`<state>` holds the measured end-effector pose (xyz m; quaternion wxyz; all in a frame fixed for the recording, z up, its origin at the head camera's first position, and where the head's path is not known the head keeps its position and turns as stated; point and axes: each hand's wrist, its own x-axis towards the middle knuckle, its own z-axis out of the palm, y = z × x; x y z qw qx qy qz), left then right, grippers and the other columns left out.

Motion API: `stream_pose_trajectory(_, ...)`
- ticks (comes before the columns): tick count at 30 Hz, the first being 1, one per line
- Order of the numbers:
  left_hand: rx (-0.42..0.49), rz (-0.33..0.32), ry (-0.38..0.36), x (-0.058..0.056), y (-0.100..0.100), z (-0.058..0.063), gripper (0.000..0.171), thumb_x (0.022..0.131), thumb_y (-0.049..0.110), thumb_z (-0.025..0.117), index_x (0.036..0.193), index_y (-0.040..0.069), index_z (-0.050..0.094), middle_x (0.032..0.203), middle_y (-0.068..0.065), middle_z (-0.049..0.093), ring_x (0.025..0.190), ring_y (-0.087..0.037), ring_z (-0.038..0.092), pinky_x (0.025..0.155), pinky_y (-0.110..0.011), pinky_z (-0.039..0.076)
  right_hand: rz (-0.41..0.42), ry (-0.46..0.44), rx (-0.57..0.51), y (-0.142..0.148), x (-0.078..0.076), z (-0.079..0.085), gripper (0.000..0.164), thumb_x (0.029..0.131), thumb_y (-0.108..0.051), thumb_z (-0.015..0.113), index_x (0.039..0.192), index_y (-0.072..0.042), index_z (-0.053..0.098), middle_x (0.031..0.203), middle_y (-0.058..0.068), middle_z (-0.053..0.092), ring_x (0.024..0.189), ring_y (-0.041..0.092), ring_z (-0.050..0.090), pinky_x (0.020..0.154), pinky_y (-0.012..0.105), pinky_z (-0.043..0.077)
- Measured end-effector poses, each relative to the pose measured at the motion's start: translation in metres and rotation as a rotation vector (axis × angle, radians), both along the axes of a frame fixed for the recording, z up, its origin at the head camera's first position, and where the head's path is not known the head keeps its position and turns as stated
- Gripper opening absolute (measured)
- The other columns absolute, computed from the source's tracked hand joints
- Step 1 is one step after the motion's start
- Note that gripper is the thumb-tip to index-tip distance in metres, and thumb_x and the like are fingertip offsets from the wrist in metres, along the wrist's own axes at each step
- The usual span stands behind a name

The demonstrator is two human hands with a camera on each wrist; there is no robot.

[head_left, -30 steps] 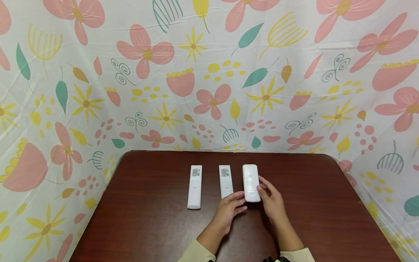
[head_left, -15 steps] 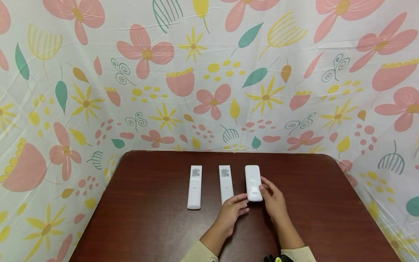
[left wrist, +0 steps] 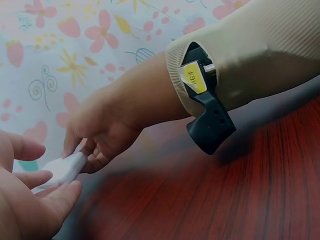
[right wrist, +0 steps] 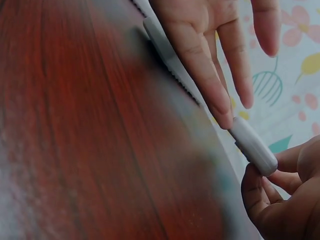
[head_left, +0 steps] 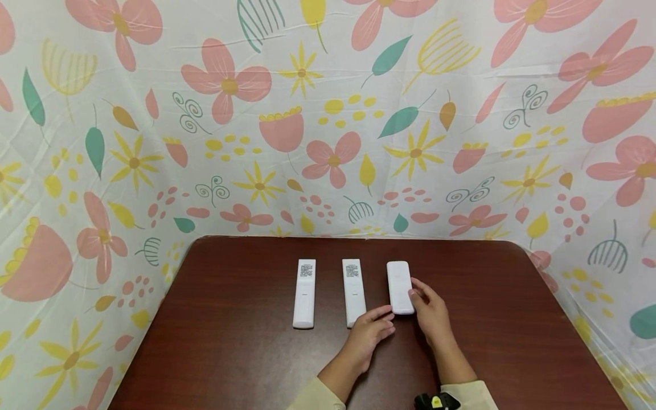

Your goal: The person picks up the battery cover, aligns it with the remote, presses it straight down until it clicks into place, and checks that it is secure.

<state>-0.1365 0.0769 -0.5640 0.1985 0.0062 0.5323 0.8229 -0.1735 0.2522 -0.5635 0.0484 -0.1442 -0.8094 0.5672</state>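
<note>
My right hand (head_left: 431, 312) pinches the right side of a white remote control (head_left: 400, 287), its thumb on the near edge and fingers beyond. In the right wrist view the remote (right wrist: 254, 147) tilts just above the brown table, one end between the right hand's thumb and fingers (right wrist: 277, 195). My left hand (head_left: 365, 339) has its fingers loosely extended, the tips right at the remote's lower left corner. In the left wrist view the same remote (left wrist: 65, 169) lies between both hands. Its plain white back faces up.
Two more white remotes lie face down to the left: a middle remote (head_left: 353, 290), close to the left hand, and a left remote (head_left: 304, 293). Both have printed labels. A flower-patterned cloth (head_left: 333, 114) hangs behind the dark brown table (head_left: 230, 353).
The held remote has shifted right and its back has tilted flatter toward the table. Both hands have moved slightly right with it, the left uncovering the middle remote's lower end.
</note>
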Motion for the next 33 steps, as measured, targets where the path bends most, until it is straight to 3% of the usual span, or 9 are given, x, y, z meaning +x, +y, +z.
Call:
stream_pose_trajectory(22,0.007,-0.029,-0.032,0.002,0.005,-0.012,0.053,0.090,0.002,0.059,0.142,-0.008,0.051,0.145,-0.027,0.054,0.132,-0.032,0.055,0.100,-0.038,0.055,0.019,-0.038,0.032,0.005,-0.007,-0.009,0.041,0.105,-0.021,0.052,0.145,-0.010,0.055,0.126,0.018,0.064,0.097,0.004,0.056,0.080,0.012,0.045)
stream_pose_trajectory(33,-0.017,-0.058,0.004,0.002,0.007,-0.017,0.056,0.092,0.002,0.058,0.145,-0.009,0.046,0.153,-0.024,0.046,0.135,-0.033,0.053,0.099,-0.027,0.052,0.019,-0.019,0.090,0.004,-0.011,-0.011,0.039,0.104,-0.021,0.055,0.141,-0.011,0.058,0.123,0.017,0.066,0.095,0.006,0.057,0.078,0.013,0.046)
